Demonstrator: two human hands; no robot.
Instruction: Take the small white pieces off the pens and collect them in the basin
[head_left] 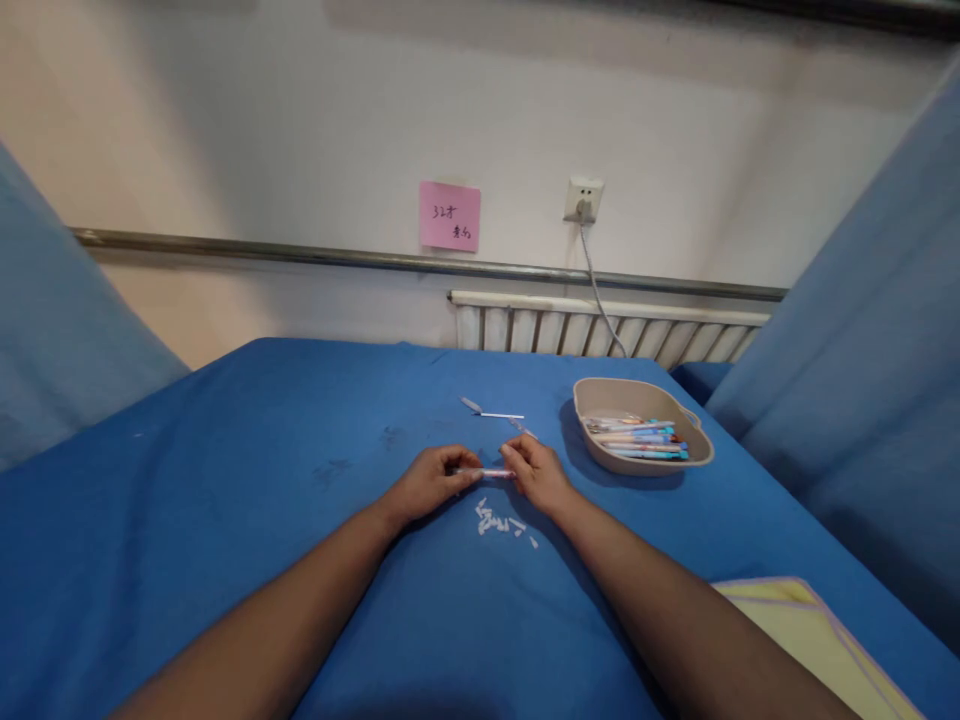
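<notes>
Between both hands lies a slim white-and-pink pen (495, 473), held level just above the blue cloth. My left hand (436, 480) is closed around its left end, thumb in front. The fingertips of my right hand (541, 474) pinch the right end. Just beyond the hands are a thin white pen refill (502, 416), a small clear pen part (471, 405) and another clear piece (523, 428) close to my right fingers. On the near side is a small pile of white plastic bits (491, 520), too small to name exactly.
A beige basket (637, 392) of several pens (637, 438) stands to the right. A yellow cloth (787, 620) lies at the near right. Behind the blue-covered table (225, 480) are a radiator (555, 325) and a plugged-in cable (592, 270). Blue curtains (847, 330) hang at both sides.
</notes>
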